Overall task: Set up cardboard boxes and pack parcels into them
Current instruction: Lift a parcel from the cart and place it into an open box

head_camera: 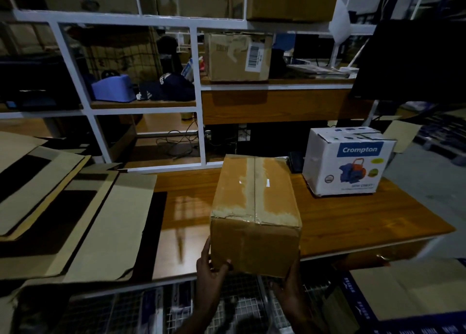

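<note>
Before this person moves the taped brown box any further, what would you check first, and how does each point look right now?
1. Left hand grips taped brown cardboard box: ok.
2. Right hand supports its other lower corner: ok.
3. Top seam taped shut: ok.
4. Bare wooden tabletop free beside it: ok.
5. White Crompton carton apart from it: ok.
6. Box resting on the table or lifted: cannot tell.

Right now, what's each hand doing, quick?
Left hand: grips the near left corner of the taped cardboard box.
Right hand: holds the box's near right bottom corner.
</note>
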Action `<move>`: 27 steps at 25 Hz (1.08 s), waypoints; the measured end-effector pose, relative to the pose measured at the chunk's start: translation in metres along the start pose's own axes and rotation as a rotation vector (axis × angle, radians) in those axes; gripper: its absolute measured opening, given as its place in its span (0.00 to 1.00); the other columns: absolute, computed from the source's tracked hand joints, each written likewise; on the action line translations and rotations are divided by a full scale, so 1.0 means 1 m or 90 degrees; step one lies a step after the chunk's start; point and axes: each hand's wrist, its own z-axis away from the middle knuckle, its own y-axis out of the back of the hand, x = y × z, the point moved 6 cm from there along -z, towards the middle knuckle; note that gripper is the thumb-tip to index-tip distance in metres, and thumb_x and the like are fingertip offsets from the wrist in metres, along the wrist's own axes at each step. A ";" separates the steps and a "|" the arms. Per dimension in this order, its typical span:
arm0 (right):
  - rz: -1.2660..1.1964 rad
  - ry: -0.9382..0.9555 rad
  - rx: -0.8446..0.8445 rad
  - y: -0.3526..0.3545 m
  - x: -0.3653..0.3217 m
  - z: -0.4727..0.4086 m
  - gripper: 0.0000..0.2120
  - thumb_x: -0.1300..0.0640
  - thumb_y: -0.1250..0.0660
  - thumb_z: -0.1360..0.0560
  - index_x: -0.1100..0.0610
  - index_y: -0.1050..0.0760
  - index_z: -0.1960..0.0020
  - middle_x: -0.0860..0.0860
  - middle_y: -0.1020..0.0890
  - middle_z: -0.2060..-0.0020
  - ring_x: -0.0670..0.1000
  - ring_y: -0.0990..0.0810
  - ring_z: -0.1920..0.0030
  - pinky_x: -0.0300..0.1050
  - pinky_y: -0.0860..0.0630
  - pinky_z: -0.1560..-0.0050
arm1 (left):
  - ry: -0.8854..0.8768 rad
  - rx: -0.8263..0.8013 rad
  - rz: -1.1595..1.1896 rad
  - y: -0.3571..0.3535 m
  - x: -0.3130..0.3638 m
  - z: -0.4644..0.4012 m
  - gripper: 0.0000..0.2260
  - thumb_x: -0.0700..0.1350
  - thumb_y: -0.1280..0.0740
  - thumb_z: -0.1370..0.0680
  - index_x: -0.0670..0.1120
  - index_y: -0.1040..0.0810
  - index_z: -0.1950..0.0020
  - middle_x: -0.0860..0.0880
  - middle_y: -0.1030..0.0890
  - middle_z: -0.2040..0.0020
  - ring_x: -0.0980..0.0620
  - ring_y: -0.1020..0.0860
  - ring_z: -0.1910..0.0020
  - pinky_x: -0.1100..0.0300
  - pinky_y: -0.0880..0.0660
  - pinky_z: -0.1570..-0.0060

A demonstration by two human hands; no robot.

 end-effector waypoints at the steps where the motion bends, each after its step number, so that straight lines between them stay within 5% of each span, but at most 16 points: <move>1: 0.031 0.003 0.014 0.007 -0.006 0.002 0.50 0.56 0.32 0.21 0.31 0.71 0.27 0.40 0.53 0.22 0.55 0.41 0.23 0.57 0.31 0.29 | -0.022 0.033 -0.027 -0.005 0.005 0.007 0.36 0.49 0.26 0.24 0.76 0.42 0.29 0.48 0.29 0.36 0.49 0.21 0.43 0.58 0.19 0.53; 4: 0.166 0.065 0.092 0.031 -0.037 -0.001 0.48 0.53 0.32 0.22 0.34 0.68 0.24 0.50 0.48 0.20 0.58 0.41 0.23 0.57 0.32 0.29 | -0.078 0.126 -0.104 -0.021 0.032 0.024 0.39 0.44 0.27 0.25 0.68 0.44 0.23 0.50 0.31 0.36 0.47 0.24 0.41 0.51 0.19 0.51; 7: 0.230 0.152 0.217 0.057 -0.074 -0.010 0.47 0.56 0.26 0.26 0.38 0.53 0.21 0.57 0.35 0.27 0.62 0.33 0.30 0.62 0.29 0.34 | -0.158 0.194 -0.194 -0.031 0.073 0.032 0.33 0.53 0.34 0.25 0.58 0.40 0.21 0.50 0.32 0.32 0.46 0.31 0.36 0.47 0.28 0.42; 13: 0.176 0.175 0.353 0.097 -0.129 -0.034 0.41 0.49 0.22 0.31 0.34 0.40 0.26 0.56 0.26 0.36 0.61 0.30 0.39 0.63 0.30 0.41 | -0.306 0.265 -0.246 -0.031 0.147 0.021 0.21 0.57 0.38 0.24 0.57 0.24 0.31 0.48 0.33 0.31 0.52 0.34 0.35 0.47 0.32 0.39; 22: 0.062 0.232 0.359 0.104 -0.179 -0.056 0.27 0.51 0.24 0.29 0.44 0.26 0.32 0.55 0.26 0.36 0.59 0.29 0.36 0.58 0.32 0.40 | -0.356 0.303 -0.201 -0.025 0.190 0.009 0.12 0.51 0.34 0.23 0.60 0.21 0.40 0.50 0.34 0.31 0.55 0.37 0.34 0.46 0.30 0.38; 27: 0.032 0.258 0.336 0.095 -0.192 -0.067 0.32 0.49 0.26 0.27 0.44 0.35 0.27 0.56 0.30 0.32 0.57 0.30 0.34 0.55 0.27 0.41 | -0.380 0.290 -0.182 -0.023 0.192 -0.008 0.15 0.44 0.30 0.21 0.57 0.22 0.36 0.49 0.37 0.29 0.53 0.37 0.30 0.50 0.27 0.38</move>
